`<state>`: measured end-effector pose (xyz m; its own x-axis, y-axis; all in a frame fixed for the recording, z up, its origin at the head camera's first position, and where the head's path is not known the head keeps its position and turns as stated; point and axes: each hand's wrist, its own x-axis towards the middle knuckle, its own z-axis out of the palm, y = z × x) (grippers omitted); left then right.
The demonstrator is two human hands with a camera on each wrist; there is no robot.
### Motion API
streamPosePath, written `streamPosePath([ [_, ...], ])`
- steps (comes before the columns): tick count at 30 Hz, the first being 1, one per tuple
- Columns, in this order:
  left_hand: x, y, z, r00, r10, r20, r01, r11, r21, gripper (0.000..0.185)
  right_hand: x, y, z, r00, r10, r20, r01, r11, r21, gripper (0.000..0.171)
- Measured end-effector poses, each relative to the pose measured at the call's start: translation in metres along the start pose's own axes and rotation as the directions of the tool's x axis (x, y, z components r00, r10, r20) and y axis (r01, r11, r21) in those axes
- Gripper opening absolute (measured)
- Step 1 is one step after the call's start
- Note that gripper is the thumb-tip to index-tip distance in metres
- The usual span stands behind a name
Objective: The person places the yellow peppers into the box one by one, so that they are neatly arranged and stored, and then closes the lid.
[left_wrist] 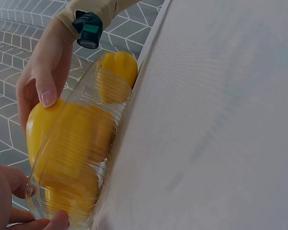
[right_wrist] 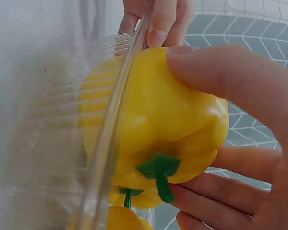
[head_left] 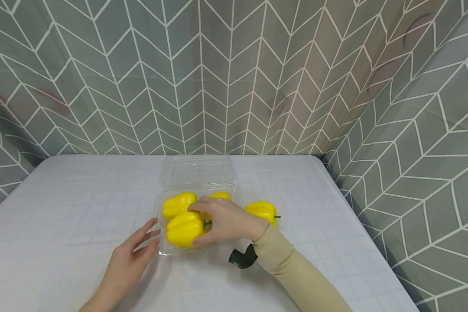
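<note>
A clear plastic clamshell container lies with its lid folded back away from me. Fingers and thumb of my right hand grip a yellow bell pepper with a green stem, at the container's near left. In the right wrist view this bell pepper rises above the rim. Behind it sits another yellow bell pepper; one more bell pepper is partly hidden by my right hand. My left hand holds the container's left edge, its fingertips at the rim in the left wrist view.
A further yellow bell pepper lies on the table just right of the container, partly behind my right forearm. The white-covered table ends at a patterned curtain at the back and right.
</note>
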<state>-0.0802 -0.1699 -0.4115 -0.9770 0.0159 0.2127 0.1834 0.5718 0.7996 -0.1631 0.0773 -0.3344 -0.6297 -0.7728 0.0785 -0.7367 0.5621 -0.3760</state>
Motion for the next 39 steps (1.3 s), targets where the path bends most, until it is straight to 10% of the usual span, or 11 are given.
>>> streamPosePath([
  [39, -0.001, 0.001, -0.001, 1.000, 0.013, -0.001, -0.013, 1.000, 0.004, 0.054, 0.003, 0.005, 0.008, 0.996, 0.045, 0.080, -0.048, 0.998, 0.032, 0.073],
])
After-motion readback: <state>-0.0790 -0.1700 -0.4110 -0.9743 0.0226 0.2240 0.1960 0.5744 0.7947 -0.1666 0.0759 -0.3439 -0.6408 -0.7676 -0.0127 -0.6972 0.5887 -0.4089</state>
